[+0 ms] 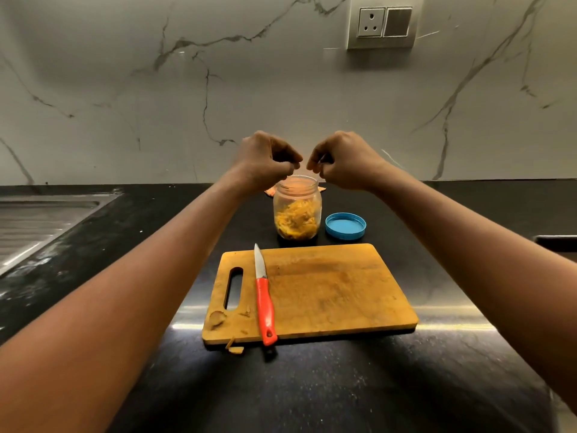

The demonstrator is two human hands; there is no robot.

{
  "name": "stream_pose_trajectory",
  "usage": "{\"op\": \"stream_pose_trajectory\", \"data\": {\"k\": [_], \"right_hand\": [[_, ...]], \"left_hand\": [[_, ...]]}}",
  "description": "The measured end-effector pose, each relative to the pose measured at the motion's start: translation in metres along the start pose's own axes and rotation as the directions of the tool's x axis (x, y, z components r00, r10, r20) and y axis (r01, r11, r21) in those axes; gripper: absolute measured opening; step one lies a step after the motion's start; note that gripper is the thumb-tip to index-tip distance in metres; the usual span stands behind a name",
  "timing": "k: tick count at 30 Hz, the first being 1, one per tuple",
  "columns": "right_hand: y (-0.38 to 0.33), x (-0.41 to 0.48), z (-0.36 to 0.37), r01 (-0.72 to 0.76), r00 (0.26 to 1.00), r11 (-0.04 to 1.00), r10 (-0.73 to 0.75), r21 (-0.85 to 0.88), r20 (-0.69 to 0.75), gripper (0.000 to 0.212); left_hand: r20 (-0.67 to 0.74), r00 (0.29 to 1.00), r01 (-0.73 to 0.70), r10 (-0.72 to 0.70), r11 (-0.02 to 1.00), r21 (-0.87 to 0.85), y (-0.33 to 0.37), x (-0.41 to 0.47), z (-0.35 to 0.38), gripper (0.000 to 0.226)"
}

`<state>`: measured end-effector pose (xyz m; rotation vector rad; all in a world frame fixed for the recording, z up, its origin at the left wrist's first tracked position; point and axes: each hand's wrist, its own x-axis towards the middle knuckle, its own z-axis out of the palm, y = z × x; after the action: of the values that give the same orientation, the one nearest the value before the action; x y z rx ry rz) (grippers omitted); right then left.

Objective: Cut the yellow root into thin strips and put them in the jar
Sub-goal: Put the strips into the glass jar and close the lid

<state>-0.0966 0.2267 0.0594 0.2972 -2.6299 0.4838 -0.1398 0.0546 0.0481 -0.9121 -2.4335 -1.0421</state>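
Two hands are held just over the open jar [298, 198], left hand [265, 160] and right hand [340, 160] both curled with fingertips pinched; whether anything is held can't be told. Bits are best rubbed off right above the mouth. Yellow strips [296, 221] are already piled inside. No writing can be read

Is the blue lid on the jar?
No, the blue lid lies on the counter beside the open jar.

The jar [297, 210], root strips [295, 221] in it, stands at 12 o'clock of the cutting board [327, 292], lid [345, 225] at its 3 o'clock; knife [263, 295] lies on the board toward 9 o'clock
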Motion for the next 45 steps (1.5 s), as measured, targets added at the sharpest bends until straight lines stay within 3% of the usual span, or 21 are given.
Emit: {"op": "stream_pose_trajectory", "data": {"k": [5,7,11,15,27,32,36,40,45], "right_hand": [[0.016,-0.014,-0.006,-0.107,0.988,0.994,0.105,0.008,0.109,0.028],[0.023,-0.019,-0.005,-0.145,0.962,0.987,0.157,-0.066,0.224,0.032],[0.039,-0.024,0.007,-0.21,0.88,0.964,0.259,-0.164,0.398,0.063],[0.049,-0.025,0.02,-0.245,0.833,0.957,0.29,-0.157,0.471,0.074],[0.062,-0.022,0.034,-0.263,0.804,0.957,0.288,-0.124,0.521,0.071],[0.061,-0.021,0.026,-0.264,0.879,0.962,0.267,-0.063,0.394,0.071],[0.057,-0.015,0.01,-0.232,0.969,0.972,0.227,0.043,0.093,0.068],[0.041,-0.008,0.008,-0.164,0.962,0.955,0.21,0.248,-0.174,0.068],[0.017,-0.004,0.012,-0.078,0.922,0.89,0.236,0.45,-0.307,0.063]], "left_hand": [[-0.087,0.995,0.02,-0.037,0.98,-0.196,-0.021,-0.02,0.002,0.029],[-0.037,0.996,0.061,-0.078,0.94,-0.336,-0.029,-0.03,0.004,0.039],[0.186,0.976,0.194,-0.116,0.85,-0.49,-0.045,-0.045,0.013,0.069],[0.304,0.944,0.262,-0.129,0.853,-0.451,-0.052,-0.047,0.026,0.095],[0.224,0.959,0.246,-0.172,0.897,-0.366,-0.058,-0.047,0.044,0.103],[0.232,0.959,0.244,-0.16,0.885,-0.397,-0.059,-0.048,0.044,0.106],[0.238,0.957,0.254,-0.167,0.878,-0.405,-0.061,-0.048,0.044,0.107],[0.22,0.961,0.245,-0.169,0.887,-0.392,-0.06,-0.047,0.047,0.099],[0.207,0.965,0.23,-0.157,0.89,-0.393,-0.06,-0.048,0.047,0.09]]}}
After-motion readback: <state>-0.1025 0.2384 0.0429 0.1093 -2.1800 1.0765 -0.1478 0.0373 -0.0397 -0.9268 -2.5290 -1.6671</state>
